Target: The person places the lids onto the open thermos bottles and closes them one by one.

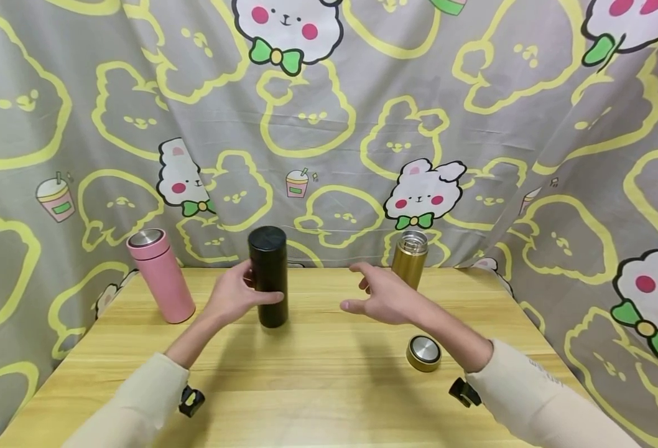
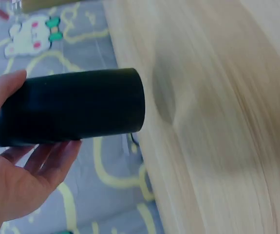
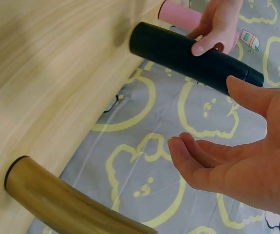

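Note:
My left hand point(image 1: 234, 294) grips a black vacuum flask point(image 1: 273, 292), thumb on the near side and fingers behind it. The flask is upright with its black lid on; in the left wrist view a gap shows between its base point(image 2: 139, 100) and the shadow on the table. My right hand point(image 1: 387, 295) holds nothing, its thumb and fingers spread apart toward the black flask. Partly hidden behind that hand stands a gold flask point(image 1: 409, 264) with its mouth uncovered. Its gold lid with a silver top point(image 1: 424, 353) lies on the table below my right forearm.
A pink flask point(image 1: 165, 278) with its lid on stands at the left of the wooden table point(image 1: 306, 398). Behind the table and along its sides hangs a grey curtain point(image 1: 329, 168) with cartoon prints. Black wrist devices sit by both sleeves.

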`<state>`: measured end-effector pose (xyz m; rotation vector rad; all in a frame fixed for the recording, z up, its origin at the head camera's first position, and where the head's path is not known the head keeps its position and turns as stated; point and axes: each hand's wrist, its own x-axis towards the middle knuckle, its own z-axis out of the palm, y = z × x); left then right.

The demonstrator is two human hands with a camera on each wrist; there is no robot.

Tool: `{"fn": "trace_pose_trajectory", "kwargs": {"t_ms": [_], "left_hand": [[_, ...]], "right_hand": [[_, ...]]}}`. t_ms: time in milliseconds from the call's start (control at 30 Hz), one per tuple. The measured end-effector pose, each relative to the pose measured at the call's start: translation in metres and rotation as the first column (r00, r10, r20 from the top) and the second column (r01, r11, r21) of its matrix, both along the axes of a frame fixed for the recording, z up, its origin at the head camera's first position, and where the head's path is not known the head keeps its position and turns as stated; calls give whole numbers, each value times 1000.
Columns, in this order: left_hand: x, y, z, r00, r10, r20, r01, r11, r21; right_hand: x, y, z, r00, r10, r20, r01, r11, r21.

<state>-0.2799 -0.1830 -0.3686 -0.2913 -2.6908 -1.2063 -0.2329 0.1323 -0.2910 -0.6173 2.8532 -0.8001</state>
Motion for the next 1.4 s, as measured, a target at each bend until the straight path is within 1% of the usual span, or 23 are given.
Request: {"fn": "trace_pose_trajectory", "kwargs": {"t_ms": [100,267,367,500,567,700,800,867,933,1000,1100,1267,1400], "left_hand": [[-2,-17,3,998,67,-13,-67,998,-3],[-2,-39,4,986,167,-24,-167,986,30],[0,-48,1,970,237,-47,-236,972,26],[0,-57,-7,943,326,-65,-326,945,24],[-2,-60,-11,932,357,-68,-356,934,25],[-8,-62,-19,914,399,-75,-398,917,26],[-12,-62,-23,905,420,-76,-418,908,38],[-15,-64,-25,901,428,-70,-428,904,28],[-16,-64,-25,901,429,-57,-429,903,22],[-18,-65,-24,905,423,-39,-422,906,18],[-21,-66,-24,909,417,-16,-417,908,38],[-23,-67,-26,905,425,-10,-423,904,62],[-24,-68,-27,904,428,-17,-426,902,66]], "right_hand": [[-1,3,-3,1000,-5,-6,5,1000,-5],[-1,6,-8,1000,-18,8,18,1000,-11],[-1,7,-10,1000,-26,16,26,1000,-13],[0,10,-12,1000,-22,12,22,1000,-16],[0,10,-13,1000,-26,12,26,999,-19],[1,10,-14,999,-35,16,35,999,-23],[1,10,-14,999,-33,22,34,999,-24],[1,10,-14,999,-36,24,36,999,-20],[1,11,-15,999,-40,22,40,999,-12],[1,13,-15,999,-45,20,45,999,-5],[1,14,-17,999,-44,26,44,999,-8],[1,13,-20,999,-35,37,35,999,-16],[1,14,-21,999,-28,29,28,1000,-10]]}}
